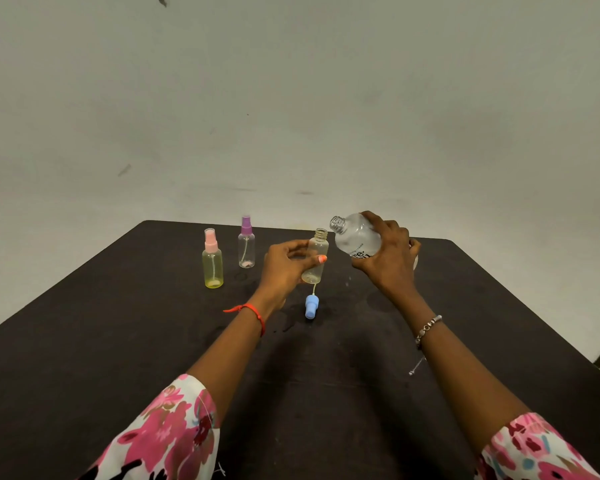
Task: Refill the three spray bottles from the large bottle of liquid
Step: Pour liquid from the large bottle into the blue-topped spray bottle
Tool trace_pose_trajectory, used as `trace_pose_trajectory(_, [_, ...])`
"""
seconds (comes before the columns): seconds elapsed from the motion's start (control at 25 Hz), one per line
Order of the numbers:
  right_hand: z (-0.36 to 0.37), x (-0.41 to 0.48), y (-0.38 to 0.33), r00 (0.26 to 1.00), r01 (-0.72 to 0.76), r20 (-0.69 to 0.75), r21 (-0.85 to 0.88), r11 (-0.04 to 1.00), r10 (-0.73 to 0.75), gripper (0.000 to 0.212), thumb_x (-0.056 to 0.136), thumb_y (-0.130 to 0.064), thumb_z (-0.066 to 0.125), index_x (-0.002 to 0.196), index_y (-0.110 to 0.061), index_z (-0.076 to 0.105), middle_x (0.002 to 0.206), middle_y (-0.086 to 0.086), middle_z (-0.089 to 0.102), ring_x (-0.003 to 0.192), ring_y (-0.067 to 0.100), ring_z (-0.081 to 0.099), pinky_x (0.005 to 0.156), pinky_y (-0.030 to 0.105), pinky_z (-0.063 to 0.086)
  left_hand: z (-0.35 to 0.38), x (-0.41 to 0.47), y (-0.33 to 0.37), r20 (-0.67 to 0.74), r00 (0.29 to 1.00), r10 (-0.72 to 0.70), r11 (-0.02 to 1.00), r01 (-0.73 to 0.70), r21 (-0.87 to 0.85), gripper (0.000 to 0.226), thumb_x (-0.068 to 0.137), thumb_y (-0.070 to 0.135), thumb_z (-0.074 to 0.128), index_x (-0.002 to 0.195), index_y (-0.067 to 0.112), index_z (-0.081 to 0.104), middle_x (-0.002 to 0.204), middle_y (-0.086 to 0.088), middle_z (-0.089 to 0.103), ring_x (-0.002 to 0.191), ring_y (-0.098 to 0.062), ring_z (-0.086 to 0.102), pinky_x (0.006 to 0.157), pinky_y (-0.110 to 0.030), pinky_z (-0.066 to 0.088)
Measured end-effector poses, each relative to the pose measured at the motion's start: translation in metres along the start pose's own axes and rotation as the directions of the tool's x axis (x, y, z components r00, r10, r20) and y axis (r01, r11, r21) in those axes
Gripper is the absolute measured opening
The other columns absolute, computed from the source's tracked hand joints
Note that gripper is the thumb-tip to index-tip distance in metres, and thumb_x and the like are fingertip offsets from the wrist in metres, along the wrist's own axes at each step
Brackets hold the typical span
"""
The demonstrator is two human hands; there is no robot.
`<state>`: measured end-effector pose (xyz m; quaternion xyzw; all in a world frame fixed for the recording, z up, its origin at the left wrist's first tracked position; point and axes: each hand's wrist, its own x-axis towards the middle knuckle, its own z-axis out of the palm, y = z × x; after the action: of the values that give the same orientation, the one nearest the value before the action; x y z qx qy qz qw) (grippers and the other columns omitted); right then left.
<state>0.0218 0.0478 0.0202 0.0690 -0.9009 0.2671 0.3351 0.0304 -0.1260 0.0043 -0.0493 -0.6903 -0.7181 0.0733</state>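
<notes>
My left hand grips an uncapped clear spray bottle, held upright just above the dark table. My right hand holds the large clear bottle, uncapped and tilted left, its mouth close to the small bottle's open neck but apart from it. The blue spray head with its tube lies on the table below the small bottle. A yellowish bottle with a pink spray head and a clear bottle with a purple spray head stand capped at the left rear.
Damp spots mark the tabletop near the blue spray head. A pale wall rises behind the table's far edge. The table's right edge drops off to the floor at the far right.
</notes>
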Motion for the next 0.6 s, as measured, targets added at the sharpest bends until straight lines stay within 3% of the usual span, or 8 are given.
trace_pose_trajectory(0.32, [0.0009,0.0028,-0.0014,0.998,0.057,0.004,-0.057,0.997,-0.057,0.075,0.059,-0.02,0.075,0.128,-0.029,0.046,0.116,0.006,0.053,0.109,0.026,0.045,0.096,0.04,0.022,-0.0019,-0.0018,0.0021,0.009,1.0,0.009,1.0,-0.009,0.022,0.044,0.072,0.008,0.075,0.113,0.009,0.062,0.101,-0.006,0.065,0.095,-0.019,0.063,0.076,-0.038,0.058])
trace_pose_trajectory(0.6, [0.0014,0.0043,-0.0013,0.994,0.103,-0.022,-0.111,0.988,-0.106,0.075,0.059,-0.018,0.074,0.127,-0.029,0.047,0.114,0.006,0.053,0.108,0.026,0.046,0.095,0.04,0.022,-0.0055,-0.0014,0.0,0.003,1.0,0.016,0.999,-0.016,0.039,0.045,0.07,0.009,0.077,0.112,0.009,0.063,0.105,-0.011,0.067,0.099,-0.022,0.065,0.077,-0.04,0.058])
